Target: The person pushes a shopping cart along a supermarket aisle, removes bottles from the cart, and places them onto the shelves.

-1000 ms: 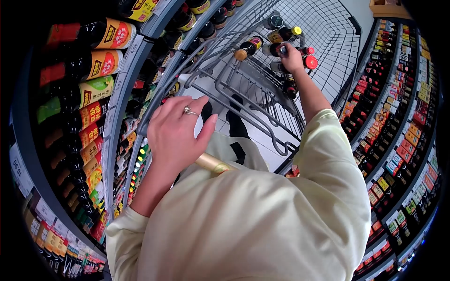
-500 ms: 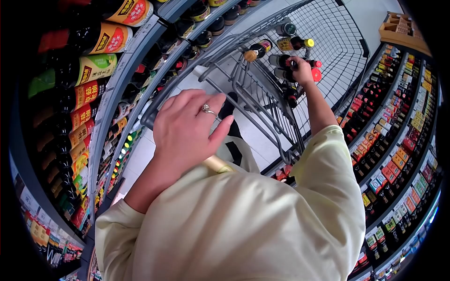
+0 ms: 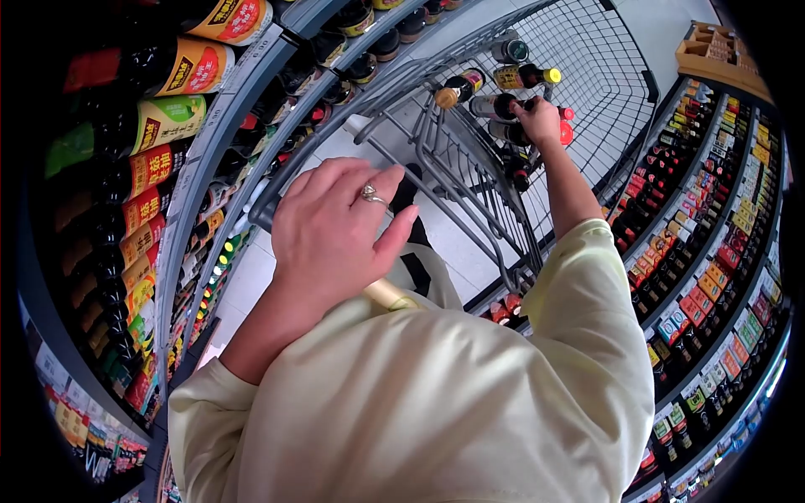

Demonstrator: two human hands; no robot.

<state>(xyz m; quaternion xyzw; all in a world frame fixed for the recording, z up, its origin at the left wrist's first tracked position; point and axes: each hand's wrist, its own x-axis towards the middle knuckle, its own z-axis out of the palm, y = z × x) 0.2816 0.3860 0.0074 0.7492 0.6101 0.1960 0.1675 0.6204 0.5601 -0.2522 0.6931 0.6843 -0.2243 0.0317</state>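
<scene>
My right hand reaches into the shopping cart, its fingers closed round the dark neck of a bottle that lies among several others. Beside it lie a yellow-capped bottle, a bottle with a tan cap and red-capped ones, the nearest cap just past my fingers. My left hand, with a ring on one finger, is near the cart's handle, back upward and thumb apart. Its palm and whatever it may touch are hidden.
Shelves of dark sauce bottles with bright labels curve along the left. More packed shelves line the right. A wooden display stands at the top right. Pale floor tiles show beneath the cart frame.
The cart and right shelves sit slightly lower in view than at first. My right hand stays at the bottles, its fingers shifted slightly on the neck. My left hand has hardly moved.
</scene>
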